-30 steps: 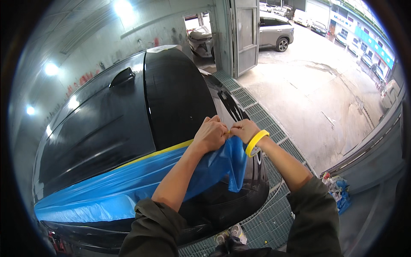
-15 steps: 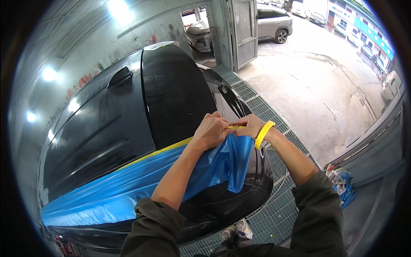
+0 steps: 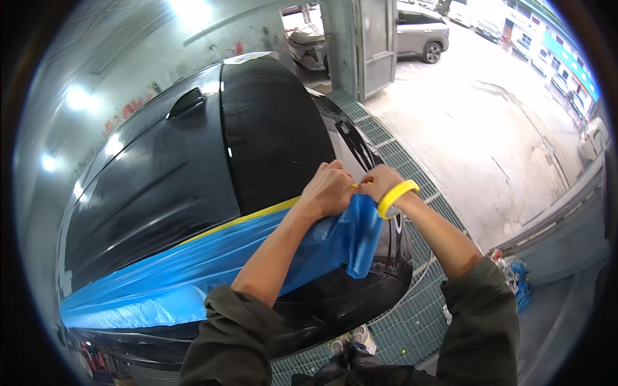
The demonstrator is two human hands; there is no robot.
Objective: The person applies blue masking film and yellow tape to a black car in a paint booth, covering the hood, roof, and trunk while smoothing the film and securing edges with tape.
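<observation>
A sheet of blue masking film (image 3: 154, 286) lies along the near edge of a black car (image 3: 273, 128), its upper border edged with yellow masking tape (image 3: 241, 222). My left hand (image 3: 328, 190) is closed on the taped border near the film's right end. Just to its right, my right hand (image 3: 378, 183) pinches the same yellow strip, fingers curled; a short bit of tape shows between the hands. Below them the film's loose end hangs in folds over the car's corner. A yellow band (image 3: 398, 198) circles my right wrist.
Metal floor grating (image 3: 386, 334) surrounds the car's right side and my feet. Crumpled plastic (image 3: 515, 276) lies by the wall at right. Beyond an open door (image 3: 376, 48), a silver car (image 3: 421, 32) stands outside. A black fin (image 3: 187, 103) rises from the car.
My right hand has turned and curled its fingers more, hiding most of the tape end. The film's hanging end is bunched narrower. The view has shifted slightly.
</observation>
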